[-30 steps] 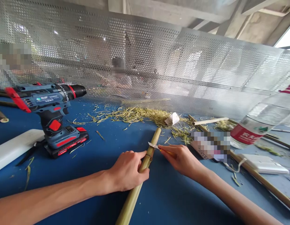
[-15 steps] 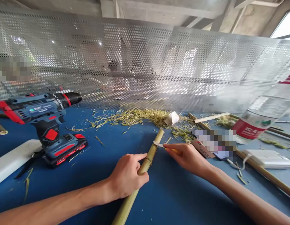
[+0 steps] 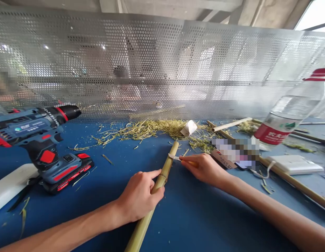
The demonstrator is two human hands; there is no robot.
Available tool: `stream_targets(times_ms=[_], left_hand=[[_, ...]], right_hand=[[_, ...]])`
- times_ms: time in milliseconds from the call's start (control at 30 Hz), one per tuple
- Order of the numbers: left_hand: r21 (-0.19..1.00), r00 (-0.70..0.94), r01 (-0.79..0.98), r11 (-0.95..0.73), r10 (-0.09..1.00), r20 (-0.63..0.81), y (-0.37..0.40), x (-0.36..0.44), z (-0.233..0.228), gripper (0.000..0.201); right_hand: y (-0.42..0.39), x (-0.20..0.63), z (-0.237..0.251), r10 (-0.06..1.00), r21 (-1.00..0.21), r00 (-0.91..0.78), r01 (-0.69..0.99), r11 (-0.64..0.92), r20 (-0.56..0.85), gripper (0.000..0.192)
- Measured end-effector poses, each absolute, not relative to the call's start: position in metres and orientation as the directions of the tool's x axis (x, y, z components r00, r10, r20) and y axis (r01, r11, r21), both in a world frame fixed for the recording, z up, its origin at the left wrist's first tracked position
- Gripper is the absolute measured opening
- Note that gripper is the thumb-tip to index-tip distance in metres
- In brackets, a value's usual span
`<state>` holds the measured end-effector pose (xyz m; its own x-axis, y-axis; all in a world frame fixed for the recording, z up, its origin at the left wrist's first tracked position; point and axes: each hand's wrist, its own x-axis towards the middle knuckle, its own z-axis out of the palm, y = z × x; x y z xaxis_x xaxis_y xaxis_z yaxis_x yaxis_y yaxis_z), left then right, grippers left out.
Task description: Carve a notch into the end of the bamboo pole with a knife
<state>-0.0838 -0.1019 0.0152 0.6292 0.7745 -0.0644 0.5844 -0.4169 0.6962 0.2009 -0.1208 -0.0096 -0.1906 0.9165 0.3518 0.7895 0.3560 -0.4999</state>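
A pale green bamboo pole [image 3: 143, 227] slants away from me over the blue table [image 3: 110, 185]. My left hand [image 3: 141, 196] is closed around it just below a joint, with the index finger stretched along the pole. In my right hand [image 3: 204, 168] is a small knife [image 3: 175, 157], gripped by its yellowish handle. Its short blade lies against the bamboo between the joint and the far end. Fingers cover most of the handle.
A cordless drill [image 3: 47, 140] stands at left beside a white box [image 3: 15, 185]. Bamboo shavings [image 3: 143, 129] and crumpled paper [image 3: 189, 128] lie before a perforated metal screen [image 3: 162, 70]. At right are a water bottle [image 3: 276, 129], a phone [image 3: 235, 154], a white power bank [image 3: 295, 164] and another pole [image 3: 290, 185].
The whole view has shifted slightly, so things appear further left. Both hands keep their grips, and the blade stays against nearly the same part of the bamboo.
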Motion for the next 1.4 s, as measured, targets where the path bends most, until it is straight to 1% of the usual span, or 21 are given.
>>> stream_targets(times_ms=[100,167,233,333,467,567,700,767,833,967,1033,1133,1233,1400], left_hand=[[0.692,0.634,0.581,-0.428,0.771,-0.056,-0.102,-0.084,0.017,0.044],[0.694,0.638,0.580,-0.428,0.767,-0.060,-0.102,-0.084,0.018,0.040],[0.696,0.644,0.578,-0.426,0.762,-0.070,-0.103,-0.084,0.019,0.035],[0.696,0.655,0.578,-0.426,0.751,-0.084,-0.102,-0.084,0.019,0.032],[0.689,0.663,0.580,-0.435,0.744,-0.088,-0.101,-0.085,0.019,0.032],[0.677,0.657,0.589,-0.441,0.749,-0.085,-0.101,-0.085,0.019,0.032],[0.655,0.655,0.601,-0.457,0.752,-0.076,-0.103,-0.085,0.020,0.031],[0.645,0.655,0.604,-0.469,0.752,-0.067,-0.104,-0.085,0.021,0.031],[0.637,0.653,0.607,-0.475,0.755,-0.058,-0.103,-0.085,0.021,0.030],[0.647,0.642,0.606,-0.463,0.764,-0.054,-0.100,-0.086,0.018,0.035],[0.660,0.640,0.604,-0.447,0.766,-0.067,-0.097,-0.086,0.015,0.037],[0.679,0.638,0.601,-0.421,0.764,-0.090,-0.094,-0.087,0.011,0.040],[0.698,0.637,0.595,-0.399,0.763,-0.107,-0.094,-0.087,0.009,0.049],[0.701,0.633,0.604,-0.379,0.763,-0.133,-0.093,-0.086,0.010,0.057]], right_hand=[[-0.133,0.192,-0.004,0.906,-0.543,-0.264,0.732,0.411,0.330,0.037],[-0.141,0.186,0.000,0.906,-0.549,-0.306,0.722,0.421,0.293,0.038],[-0.146,0.183,0.003,0.909,-0.544,-0.313,0.729,0.415,0.275,0.037],[-0.145,0.182,0.004,0.906,-0.518,-0.308,0.745,0.419,0.290,0.036],[-0.144,0.177,0.001,0.884,-0.441,-0.333,0.774,0.455,0.327,0.036],[-0.142,0.174,-0.001,0.897,-0.386,-0.301,0.823,0.416,0.324,0.035],[-0.125,0.182,0.000,0.934,-0.326,-0.176,0.903,0.278,0.310,0.035],[-0.117,0.189,-0.001,0.946,-0.329,-0.112,0.920,0.214,0.303,0.035],[-0.113,0.194,-0.003,0.943,-0.337,-0.094,0.919,0.205,0.318,0.036],[-0.120,0.195,-0.009,0.908,-0.343,-0.150,0.892,0.295,0.391,0.038],[-0.124,0.193,-0.010,0.899,-0.351,-0.178,0.876,0.330,0.401,0.038],[-0.127,0.194,-0.010,0.899,-0.389,-0.190,0.852,0.351,0.395,0.037],[-0.126,0.197,-0.010,0.897,-0.439,-0.180,0.822,0.362,0.403,0.036],[-0.124,0.200,-0.012,0.891,-0.481,-0.176,0.789,0.382,0.418,0.034]])
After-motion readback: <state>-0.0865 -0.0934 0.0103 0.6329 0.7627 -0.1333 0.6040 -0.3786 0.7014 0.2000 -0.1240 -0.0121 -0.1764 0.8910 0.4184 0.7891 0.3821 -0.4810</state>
